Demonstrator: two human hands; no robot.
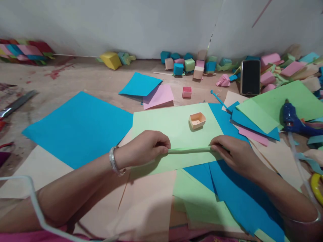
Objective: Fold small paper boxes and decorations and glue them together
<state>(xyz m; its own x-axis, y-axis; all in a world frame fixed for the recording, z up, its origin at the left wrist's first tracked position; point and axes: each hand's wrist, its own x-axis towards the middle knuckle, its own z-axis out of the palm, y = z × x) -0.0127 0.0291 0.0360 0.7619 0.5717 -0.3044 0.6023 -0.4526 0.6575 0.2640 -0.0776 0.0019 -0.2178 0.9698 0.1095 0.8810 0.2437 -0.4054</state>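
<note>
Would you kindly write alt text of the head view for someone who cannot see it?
The left hand and right hand hold a thin green strip over a pale green sheet bearing a small peach box. A blue glue gun lies at right.

Narrow folded strip of pale green paper: we noted one plain tone, close to that of the rectangular pale green paper sheet beneath. Small open-topped paper boxes: we counted one peach, one pink. Large flat sheet of paper: we recorded solid blue. Smaller paper sheets: we listed one blue, one pink. Chunky paper block: we saw bright yellow. Row of joined paper blocks: we found patches of pink, blue, red and yellow. Pistol-shaped glue gun: we entered dark blue. Rectangular phone: we marked black, pale-edged. Rounded bangle: we put silver. Brownish tabletop: we observed blotchy red stains.
</note>
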